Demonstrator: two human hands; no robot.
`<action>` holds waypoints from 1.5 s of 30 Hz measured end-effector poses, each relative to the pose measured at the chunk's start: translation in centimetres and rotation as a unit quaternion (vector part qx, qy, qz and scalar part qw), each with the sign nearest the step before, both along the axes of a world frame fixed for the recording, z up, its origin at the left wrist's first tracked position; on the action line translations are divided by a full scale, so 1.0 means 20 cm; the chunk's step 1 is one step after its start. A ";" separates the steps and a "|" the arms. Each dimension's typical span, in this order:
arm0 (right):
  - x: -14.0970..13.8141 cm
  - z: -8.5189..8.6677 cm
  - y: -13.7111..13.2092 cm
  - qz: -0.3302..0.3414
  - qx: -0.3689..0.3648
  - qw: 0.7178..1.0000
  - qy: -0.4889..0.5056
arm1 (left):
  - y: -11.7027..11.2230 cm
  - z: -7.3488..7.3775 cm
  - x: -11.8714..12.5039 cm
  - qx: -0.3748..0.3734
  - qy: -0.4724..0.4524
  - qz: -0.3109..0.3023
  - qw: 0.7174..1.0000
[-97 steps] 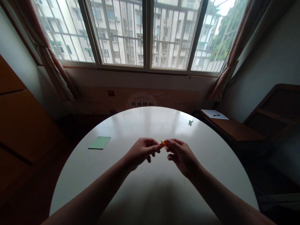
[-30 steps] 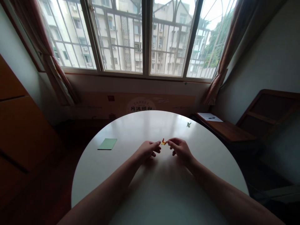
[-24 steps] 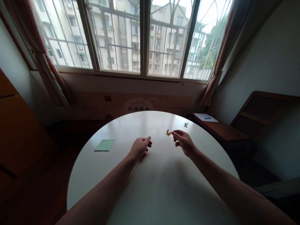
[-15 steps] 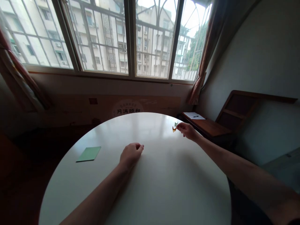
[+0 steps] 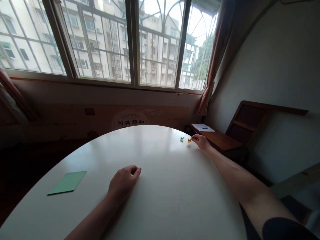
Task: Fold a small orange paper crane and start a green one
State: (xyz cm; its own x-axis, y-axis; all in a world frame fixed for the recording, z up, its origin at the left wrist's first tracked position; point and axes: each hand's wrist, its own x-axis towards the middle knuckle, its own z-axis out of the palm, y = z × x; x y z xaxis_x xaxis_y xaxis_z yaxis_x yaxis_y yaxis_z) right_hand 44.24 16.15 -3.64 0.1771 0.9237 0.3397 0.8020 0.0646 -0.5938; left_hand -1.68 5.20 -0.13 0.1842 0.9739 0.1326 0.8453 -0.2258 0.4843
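At the far right edge of the round white table, my right hand pinches a tiny orange folded-paper crane between its fingertips. Just left of it, apart from the hand, a small green paper crane rests on the tabletop. My left hand lies on the table near the middle, its fingers curled closed, with nothing showing in them. Further left is a flat stack of square green paper, clear of that hand.
Beyond the table on the right stands a brown wooden chair with a white sheet and a dark pen on its seat. A long printed cardboard box lies below the barred window.
My right hand and the orange crane have shifted to the right of the green crane, which now stands apart. My left hand stays closed on the table. The camera view has moved.
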 end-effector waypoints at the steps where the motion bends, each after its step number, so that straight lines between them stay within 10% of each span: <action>1: 0.01 -0.01 0.03 0.003 -0.003 1.000 -0.009 | 0.01 0.00 0.00 -0.003 0.000 0.001 1.000; 20: 0.22 0.01 0.18 0.029 -0.162 0.986 0.017 | 0.05 -0.01 -0.01 -0.043 -0.006 0.005 0.999; 45: 0.15 0.02 0.21 0.065 -0.165 0.984 0.005 | 0.05 -0.01 -0.02 -0.040 -0.004 -0.003 0.999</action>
State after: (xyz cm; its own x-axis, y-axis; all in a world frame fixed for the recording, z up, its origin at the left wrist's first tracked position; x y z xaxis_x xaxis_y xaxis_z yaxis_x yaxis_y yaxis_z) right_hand 47.16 20.43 -3.22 0.0527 0.9985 0.0169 0.7935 -0.0316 -0.6078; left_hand -2.08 6.18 -0.41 0.1890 0.9804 0.0555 0.8405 -0.1908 0.5071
